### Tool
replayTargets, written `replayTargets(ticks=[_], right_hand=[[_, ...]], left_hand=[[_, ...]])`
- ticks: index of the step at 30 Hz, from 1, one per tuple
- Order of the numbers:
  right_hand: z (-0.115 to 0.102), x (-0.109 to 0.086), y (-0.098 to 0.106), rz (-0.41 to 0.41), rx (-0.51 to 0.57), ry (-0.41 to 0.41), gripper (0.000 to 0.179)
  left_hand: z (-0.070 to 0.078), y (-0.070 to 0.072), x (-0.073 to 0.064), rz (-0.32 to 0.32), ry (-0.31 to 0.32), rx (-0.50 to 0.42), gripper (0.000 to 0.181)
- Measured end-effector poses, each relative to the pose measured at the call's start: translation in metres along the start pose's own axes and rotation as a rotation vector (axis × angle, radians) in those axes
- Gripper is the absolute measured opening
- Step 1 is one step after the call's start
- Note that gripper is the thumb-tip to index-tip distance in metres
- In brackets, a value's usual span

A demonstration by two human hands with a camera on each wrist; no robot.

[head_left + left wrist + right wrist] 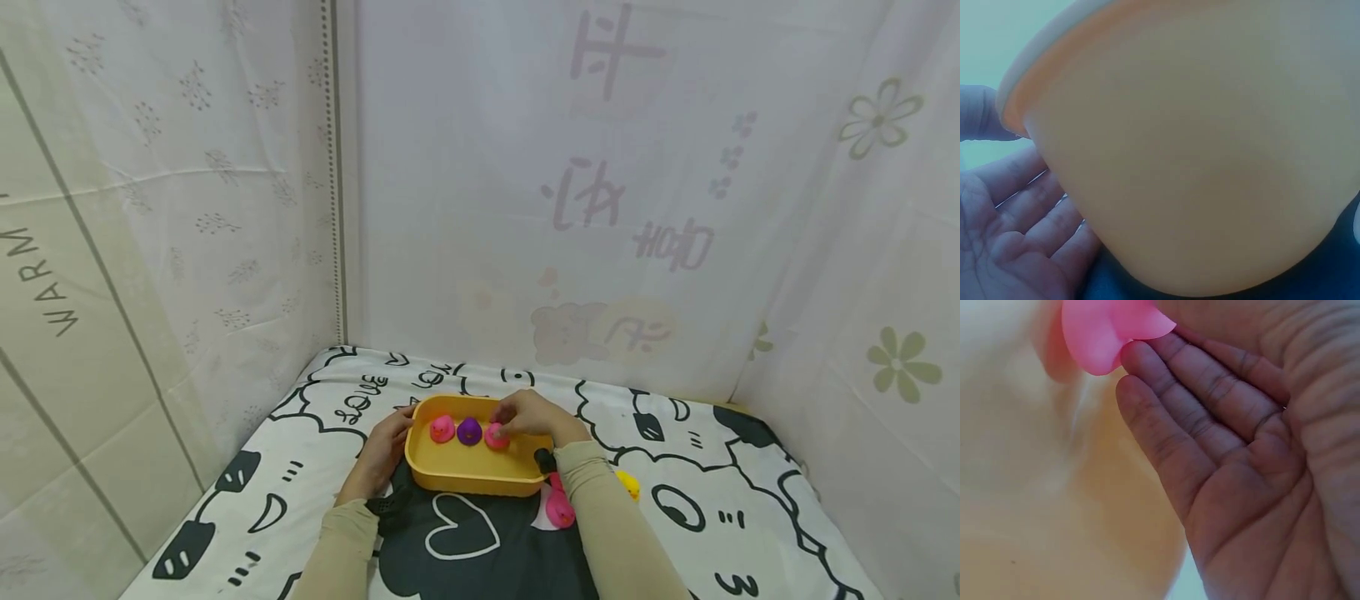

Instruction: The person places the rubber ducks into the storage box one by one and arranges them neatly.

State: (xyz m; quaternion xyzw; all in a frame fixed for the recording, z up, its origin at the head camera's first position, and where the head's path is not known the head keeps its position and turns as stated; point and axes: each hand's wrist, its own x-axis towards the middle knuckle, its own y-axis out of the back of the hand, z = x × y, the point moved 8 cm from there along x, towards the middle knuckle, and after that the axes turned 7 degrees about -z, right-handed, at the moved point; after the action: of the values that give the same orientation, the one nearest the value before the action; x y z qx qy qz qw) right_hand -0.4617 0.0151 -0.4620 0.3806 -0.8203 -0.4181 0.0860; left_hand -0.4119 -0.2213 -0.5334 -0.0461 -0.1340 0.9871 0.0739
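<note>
A yellow plastic basin (480,483) rests on the patterned cloth in front of me. My left hand (384,448) grips its left end; in the left wrist view the thumb lies at the rim and the fingers (1032,200) lie against the outer wall. Inside, a pink rubber duck (442,428) and a purple rubber duck (469,431) stand side by side. To their right, my right hand (528,414) pinches another pink rubber duck (1110,331) at its fingertips, low in the basin. Part of that duck is hidden behind the fingers.
Outside the basin, close to the right forearm, lie a pink toy (559,507) and a yellow toy (628,483), which the sleeve partly covers. Black-and-white cartoon cloth (300,500) spreads under everything. Pale printed curtains (480,250) rise behind and at both sides.
</note>
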Motion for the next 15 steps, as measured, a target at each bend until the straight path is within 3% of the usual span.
replayTargets(ticks=[15], right_hand=[[-0.0053,-0.0001,-0.0053,-0.011,-0.026,-0.064,0.024]], left_hand=[[0.0013,0.0007,0.0006,0.008,-0.015,-0.004,0.052]])
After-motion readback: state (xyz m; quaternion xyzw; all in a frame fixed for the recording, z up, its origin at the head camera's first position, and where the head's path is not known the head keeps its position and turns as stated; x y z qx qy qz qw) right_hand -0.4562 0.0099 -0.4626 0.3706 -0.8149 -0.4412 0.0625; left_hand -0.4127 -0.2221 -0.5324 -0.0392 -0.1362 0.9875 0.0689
